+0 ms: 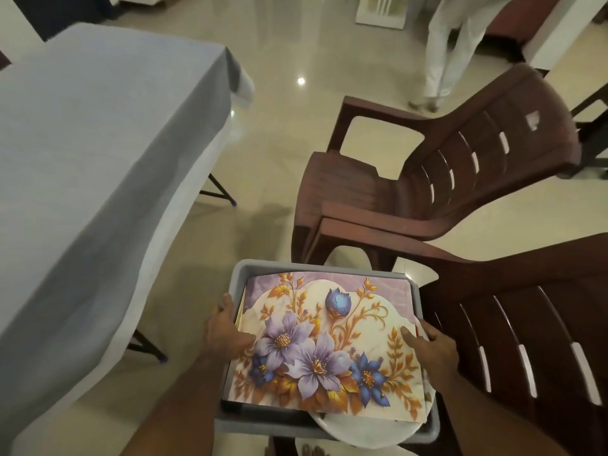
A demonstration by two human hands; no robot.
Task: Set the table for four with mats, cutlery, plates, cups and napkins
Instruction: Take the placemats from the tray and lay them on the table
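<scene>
A floral mat with purple and blue flowers lies on top of a grey tub low in the head view. My left hand grips the mat's left edge, thumb on top. My right hand holds the right edge, thumb resting on the mat's face. More mats show as thin edges under the left side. A white plate peeks out from beneath the mat at the tub's near end. The table, covered in a pale grey-blue cloth, stands to the left.
Two brown plastic chairs stand on the right, one beyond the tub and one beside it. A person in white trousers stands on the tiled floor at the back. Black folding table legs show under the cloth.
</scene>
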